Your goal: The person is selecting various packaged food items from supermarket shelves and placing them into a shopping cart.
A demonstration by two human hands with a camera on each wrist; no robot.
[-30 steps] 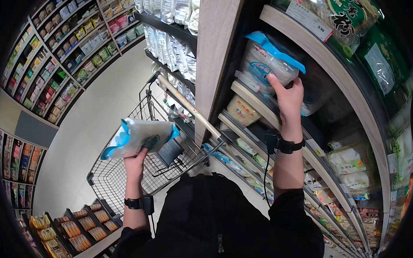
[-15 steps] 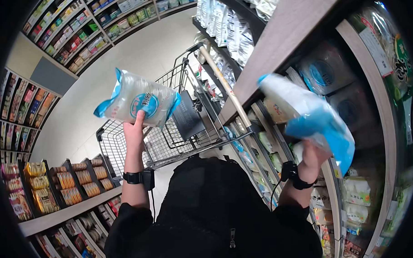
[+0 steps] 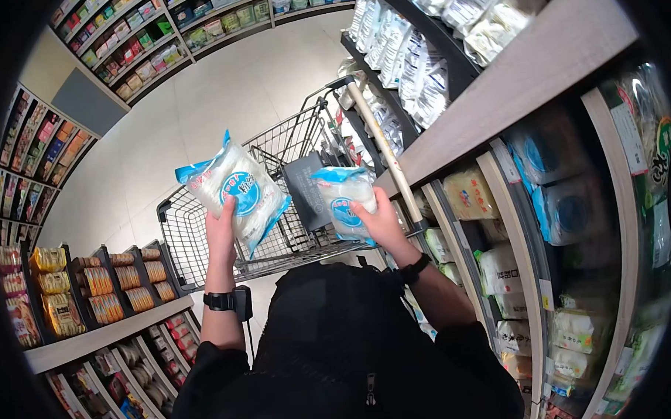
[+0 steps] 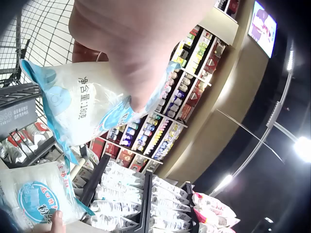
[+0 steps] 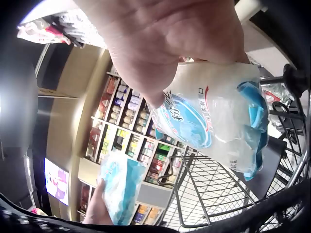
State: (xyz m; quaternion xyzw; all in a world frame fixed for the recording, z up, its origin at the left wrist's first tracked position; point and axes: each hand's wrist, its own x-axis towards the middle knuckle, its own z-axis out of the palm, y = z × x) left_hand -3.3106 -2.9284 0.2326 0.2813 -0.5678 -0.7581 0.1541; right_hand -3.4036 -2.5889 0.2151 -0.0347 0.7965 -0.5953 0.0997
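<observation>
My left hand (image 3: 220,230) grips a clear bag of glass noodles (image 3: 256,208) with blue ends and a blue oval label, its thumb lying on the front. A similar bag of glass noodles (image 3: 340,189) is in my right hand (image 3: 382,217), also with the thumb over the label. Both bags are held up side by side over the shopping cart (image 3: 203,227). In the left wrist view, the left hand's bag (image 4: 73,92) shows printing beside its label. The right wrist view shows the right hand's bag (image 5: 223,116) close up; the fingers behind it are hidden.
A dark box-like panel (image 3: 305,188) sits inside the cart, whose pale handle (image 3: 373,127) runs beside the right-hand shelving. More blue-labelled noodle bags (image 3: 568,212) lie on that shelf. Racks of packaged biscuits (image 3: 101,280) stand at the left.
My right hand has brought its bag of glass noodles away from the right shelf, leftward over the cart. The left hand keeps its bag, now tilted more upright. The view has swung toward the cart.
</observation>
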